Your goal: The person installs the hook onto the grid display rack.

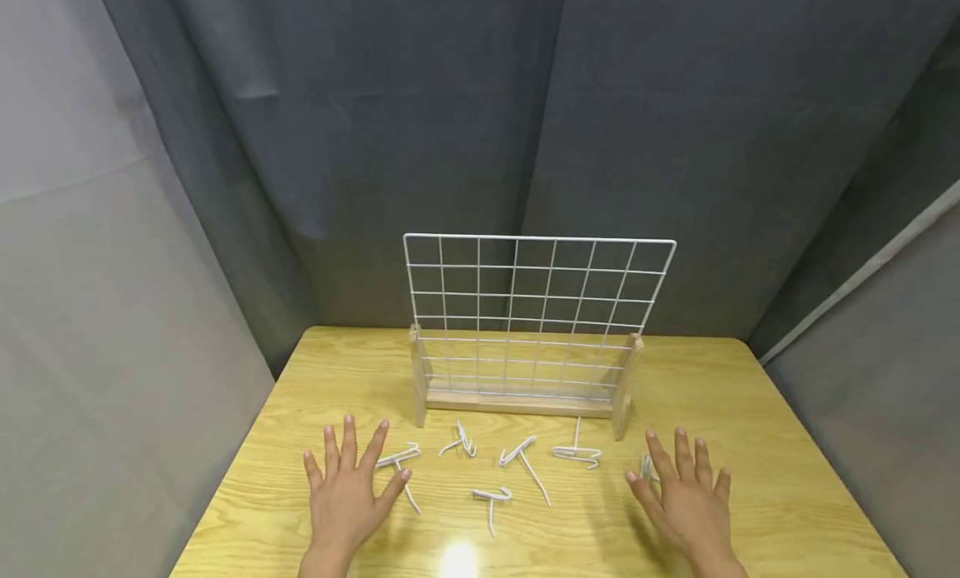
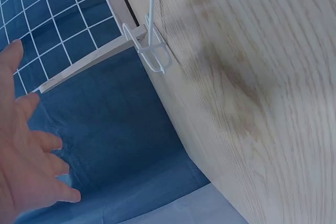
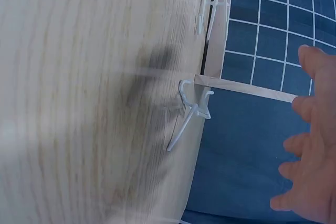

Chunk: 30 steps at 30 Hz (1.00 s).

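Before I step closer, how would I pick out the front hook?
Find the white grid standing on the table. White hooks lie scattered on this side of it. The front hook lies roughly midway between the left hand and right hand, farther from the grid than any other hook showing.

The setting is looking like a small curtained booth, the sort set up in a studio or lab. A dark blue-grey curtain (image 1: 360, 161) is hanging in folds across the back, a paler grey curtain (image 1: 112, 328) is enclosing the left side, and grey sheeting (image 1: 885, 361) is closing in the right. Between them, one wood-grained table (image 1: 780, 478) is standing close against the back curtain, a bright reflection (image 1: 459, 560) gleaming on its top.
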Each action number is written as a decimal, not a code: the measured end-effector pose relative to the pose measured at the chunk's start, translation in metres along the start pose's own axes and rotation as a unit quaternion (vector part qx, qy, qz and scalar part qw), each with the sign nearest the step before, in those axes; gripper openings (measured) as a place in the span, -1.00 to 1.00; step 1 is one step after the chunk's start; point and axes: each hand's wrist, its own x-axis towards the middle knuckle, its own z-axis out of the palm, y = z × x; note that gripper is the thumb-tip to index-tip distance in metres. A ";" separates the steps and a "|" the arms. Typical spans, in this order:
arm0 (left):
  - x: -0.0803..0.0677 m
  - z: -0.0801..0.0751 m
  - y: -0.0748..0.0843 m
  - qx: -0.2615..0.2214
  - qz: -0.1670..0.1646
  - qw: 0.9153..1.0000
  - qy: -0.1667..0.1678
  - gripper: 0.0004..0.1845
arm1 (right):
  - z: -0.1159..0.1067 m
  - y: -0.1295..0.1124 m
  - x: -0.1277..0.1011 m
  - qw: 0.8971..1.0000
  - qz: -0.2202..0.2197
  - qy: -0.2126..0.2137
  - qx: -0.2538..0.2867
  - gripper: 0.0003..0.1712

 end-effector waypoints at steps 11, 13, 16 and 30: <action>0.007 -0.006 0.000 -0.031 0.026 0.995 0.087 -0.25 | -0.012 0.006 -0.007 0.991 -0.024 0.092 0.090 -0.21; 0.010 -0.006 0.001 -0.049 0.022 0.994 0.100 -0.27 | -0.013 0.008 -0.009 0.990 -0.007 0.089 0.106 -0.23; 0.015 -0.003 0.001 -0.084 0.016 0.989 0.120 -0.30 | -0.013 0.012 -0.012 0.988 0.015 0.086 0.129 -0.28; 0.035 0.012 0.009 -0.261 -0.023 0.960 0.101 -0.35 | -0.008 0.032 -0.027 0.961 0.111 0.070 0.243 -0.33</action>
